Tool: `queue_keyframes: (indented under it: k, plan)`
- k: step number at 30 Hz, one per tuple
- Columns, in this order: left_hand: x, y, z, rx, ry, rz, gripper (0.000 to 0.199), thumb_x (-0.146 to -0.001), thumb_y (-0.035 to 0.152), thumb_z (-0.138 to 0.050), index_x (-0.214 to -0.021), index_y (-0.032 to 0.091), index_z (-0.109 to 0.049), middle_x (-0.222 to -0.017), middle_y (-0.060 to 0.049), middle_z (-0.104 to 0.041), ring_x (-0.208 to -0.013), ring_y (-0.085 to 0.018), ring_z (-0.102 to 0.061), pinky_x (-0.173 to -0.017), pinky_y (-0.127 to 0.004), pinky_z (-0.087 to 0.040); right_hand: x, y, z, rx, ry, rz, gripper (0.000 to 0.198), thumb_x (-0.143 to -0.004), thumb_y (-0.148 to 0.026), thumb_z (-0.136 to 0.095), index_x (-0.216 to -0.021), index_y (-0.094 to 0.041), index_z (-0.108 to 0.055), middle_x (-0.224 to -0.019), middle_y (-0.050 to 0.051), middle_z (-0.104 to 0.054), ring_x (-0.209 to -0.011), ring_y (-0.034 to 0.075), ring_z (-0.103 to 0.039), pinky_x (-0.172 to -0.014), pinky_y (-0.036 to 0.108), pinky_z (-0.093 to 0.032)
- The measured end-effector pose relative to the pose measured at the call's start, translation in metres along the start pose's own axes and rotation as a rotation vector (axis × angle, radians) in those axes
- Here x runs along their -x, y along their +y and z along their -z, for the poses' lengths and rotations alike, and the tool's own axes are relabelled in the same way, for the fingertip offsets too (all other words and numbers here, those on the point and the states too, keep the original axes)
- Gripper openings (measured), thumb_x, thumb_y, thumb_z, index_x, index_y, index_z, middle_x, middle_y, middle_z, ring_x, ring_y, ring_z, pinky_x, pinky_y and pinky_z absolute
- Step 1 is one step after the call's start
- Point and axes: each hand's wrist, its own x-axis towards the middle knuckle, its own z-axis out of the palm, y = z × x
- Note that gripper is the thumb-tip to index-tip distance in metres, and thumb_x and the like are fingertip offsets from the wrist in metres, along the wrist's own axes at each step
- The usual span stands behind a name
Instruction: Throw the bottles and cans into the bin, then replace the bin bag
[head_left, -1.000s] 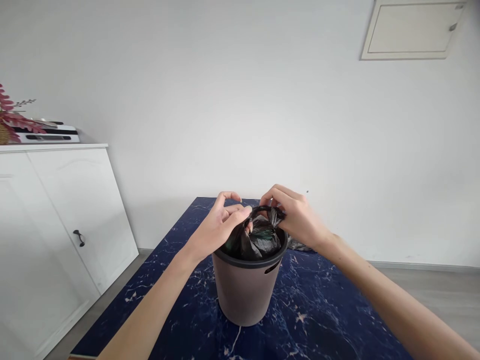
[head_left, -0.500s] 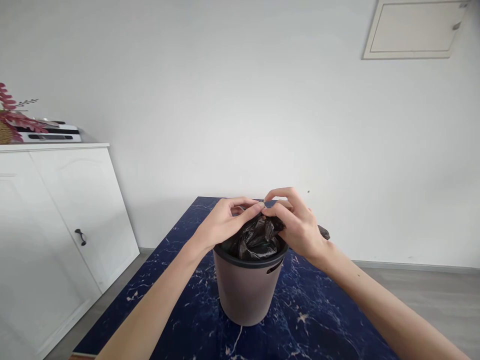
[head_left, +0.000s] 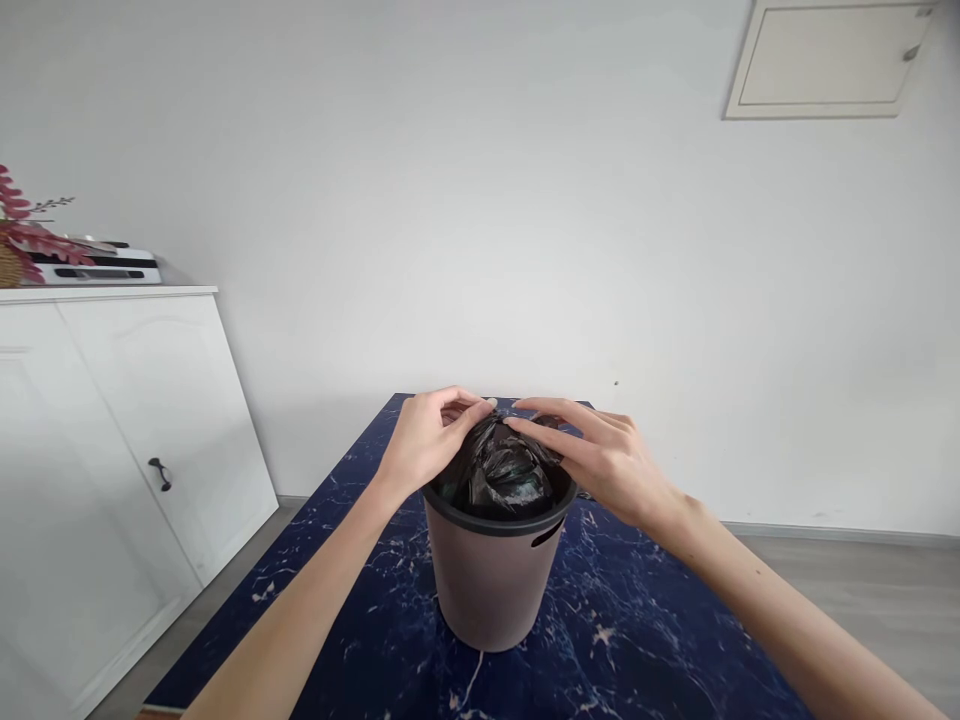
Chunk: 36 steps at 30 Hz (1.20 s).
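A round grey-brown bin [head_left: 491,585] with a dark rim stands on a dark blue marbled table [head_left: 615,640]. A crumpled black plastic bag [head_left: 501,475] bulges out of its top. My left hand [head_left: 424,442] rests on the bag's left side, fingers curled over its top edge and pinching the plastic. My right hand [head_left: 600,455] lies on the bag's right side with fingers stretched flat across the top, fingertips nearly meeting the left hand's. A side handle slot shows on the bin wall below the right hand.
A white cabinet [head_left: 112,450] with a dark knob stands at the left, carrying a flat white device [head_left: 97,268] and pink dried flowers [head_left: 22,235]. A white wall rises behind the table, with a panel door [head_left: 825,60] high at the right. Grey floor lies either side.
Both hands worked the bag's loose ends together over the bin. The right hand has flattened its fingers over the bag top, and the loop held up earlier is pressed down.
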Motion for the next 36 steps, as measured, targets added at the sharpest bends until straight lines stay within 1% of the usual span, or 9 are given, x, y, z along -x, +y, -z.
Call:
queue_keyframes:
  k: [3, 8, 14, 18, 20, 23, 27, 31, 36]
  plan:
    - [0.0, -0.008, 0.005, -0.083, 0.038, 0.004, 0.036, -0.097, 0.057, -0.071, -0.095, 0.023, -0.081, -0.096, -0.005, -0.085, -0.092, -0.026, -0.08, -0.085, -0.034, -0.06, 0.007, -0.002, 0.003, -0.015, -0.033, -0.01, 0.057, -0.098, 0.006, -0.048, -0.142, -0.026, -0.067, -0.143, 0.009, -0.072, -0.114, 0.025, -0.076, -0.084, 0.042, -0.066]
    - [-0.001, -0.024, 0.011, -0.113, 0.045, 0.028, 0.038, -0.1, 0.058, -0.068, -0.095, 0.022, -0.079, -0.091, -0.005, -0.083, -0.088, -0.025, -0.079, -0.082, -0.033, -0.06, 0.018, -0.001, 0.006, -0.104, -0.11, -0.017, 0.048, -0.104, 0.0, -0.048, -0.138, -0.025, -0.071, -0.139, 0.008, -0.075, -0.11, 0.027, -0.077, -0.086, 0.048, -0.066]
    - [0.0, -0.004, 0.007, 0.179, -0.01, -0.002, 0.04, -0.097, 0.061, -0.072, -0.098, 0.021, -0.076, -0.095, -0.005, -0.079, -0.091, -0.022, -0.075, -0.087, -0.032, -0.06, -0.004, -0.007, 0.013, -0.483, -0.208, -0.242, 0.028, -0.11, -0.022, -0.057, -0.127, -0.026, -0.08, -0.158, 0.006, -0.062, -0.134, 0.027, -0.068, -0.101, 0.043, -0.064]
    - [0.005, 0.019, 0.0, 0.207, -0.062, -0.129, 0.034, -0.101, 0.056, -0.071, -0.101, 0.022, -0.076, -0.1, -0.005, -0.078, -0.094, -0.021, -0.074, -0.091, -0.033, -0.059, -0.026, -0.012, 0.015, -0.686, -0.268, -0.376, 0.023, -0.109, -0.028, -0.06, -0.113, -0.027, -0.083, -0.129, 0.004, -0.08, -0.115, 0.023, -0.076, -0.094, 0.036, -0.062]
    - [0.007, 0.021, -0.002, 0.168, -0.065, -0.146, 0.037, -0.101, 0.056, -0.07, -0.118, 0.024, -0.075, -0.116, -0.006, -0.078, -0.108, -0.023, -0.073, -0.098, -0.035, -0.058, -0.03, -0.013, 0.015, -0.717, -0.253, -0.409, 0.022, -0.108, -0.03, -0.061, -0.108, -0.026, -0.083, -0.113, 0.002, -0.082, -0.102, 0.021, -0.077, -0.087, 0.033, -0.06]
    - [0.007, 0.015, -0.004, 0.109, -0.154, -0.096, 0.063, -0.098, 0.06, -0.073, -0.151, 0.028, -0.06, -0.143, -0.01, -0.071, -0.129, -0.028, -0.068, -0.108, -0.04, -0.056, -0.029, -0.014, 0.014, -0.69, -0.22, -0.441, 0.023, -0.109, -0.031, -0.059, -0.102, -0.024, -0.08, -0.099, 0.002, -0.081, -0.091, 0.02, -0.075, -0.081, 0.031, -0.057]
    - [0.006, 0.014, -0.007, 0.099, -0.377, -0.075, 0.052, -0.105, 0.061, -0.06, -0.142, 0.027, -0.072, -0.141, -0.008, -0.075, -0.129, -0.031, -0.07, -0.105, -0.04, -0.058, -0.025, -0.015, 0.01, -0.666, -0.193, -0.461, 0.027, -0.109, -0.033, -0.056, -0.099, -0.023, -0.078, -0.101, 0.004, -0.081, -0.093, 0.022, -0.075, -0.081, 0.033, -0.057]
    - [0.008, 0.022, -0.011, 0.058, -0.274, -0.094, 0.046, -0.107, 0.058, -0.054, -0.128, 0.028, -0.082, -0.118, -0.003, -0.084, -0.113, -0.031, -0.077, -0.094, -0.037, -0.061, -0.017, -0.015, 0.004, -0.574, -0.102, -0.445, 0.025, -0.108, -0.03, -0.059, -0.096, -0.023, -0.081, -0.1, 0.004, -0.083, -0.099, 0.025, -0.079, -0.083, 0.036, -0.061]
    - [0.009, 0.017, -0.01, -0.151, -0.037, -0.057, 0.046, -0.109, 0.054, -0.05, -0.107, 0.025, -0.085, -0.102, -0.004, -0.086, -0.074, -0.024, -0.077, -0.07, -0.032, -0.057, 0.0, -0.013, 0.002, -0.358, 0.063, -0.263, 0.027, -0.109, -0.019, -0.058, -0.123, -0.026, -0.079, -0.12, 0.006, -0.083, -0.108, 0.024, -0.079, -0.09, 0.041, -0.064]
